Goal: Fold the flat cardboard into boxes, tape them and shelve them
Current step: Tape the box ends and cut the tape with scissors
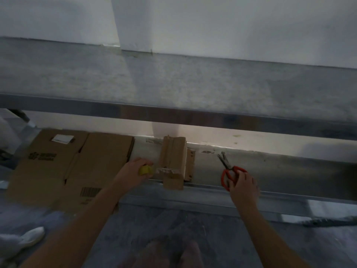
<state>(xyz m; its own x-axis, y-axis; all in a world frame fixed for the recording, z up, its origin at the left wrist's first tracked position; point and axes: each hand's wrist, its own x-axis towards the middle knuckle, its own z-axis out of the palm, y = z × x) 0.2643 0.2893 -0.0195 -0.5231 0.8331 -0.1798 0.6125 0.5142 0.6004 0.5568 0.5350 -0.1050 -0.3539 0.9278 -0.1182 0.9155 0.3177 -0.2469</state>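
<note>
left hand (135,171): grips yellow tape holder (145,169), probably, just beside small box (172,161)
right hand (244,187): fingers curled on scissors (230,172) handles
small box: folded, on lower shelf (270,171); taping looks underway
flat cardboard (58,167): far left, unfolded
progress: early, most left

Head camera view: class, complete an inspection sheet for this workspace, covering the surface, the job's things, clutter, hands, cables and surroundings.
Surface: lower metal shelf, grey, a few marks near the wall.
Job's things: flat cardboard lying at the left; small folded box mid-shelf; yellow tape roll, identity likely but blurred; red-handled scissors, blades slightly apart.
Clutter: nothing seen.
Hands: left hand grips the tape roll beside the small folded box; right hand holds the scissors by the handles.
Cables: nothing seen.
Surroundings: upper shelf above; white wall behind; white shoe on the floor, lower left.
</note>
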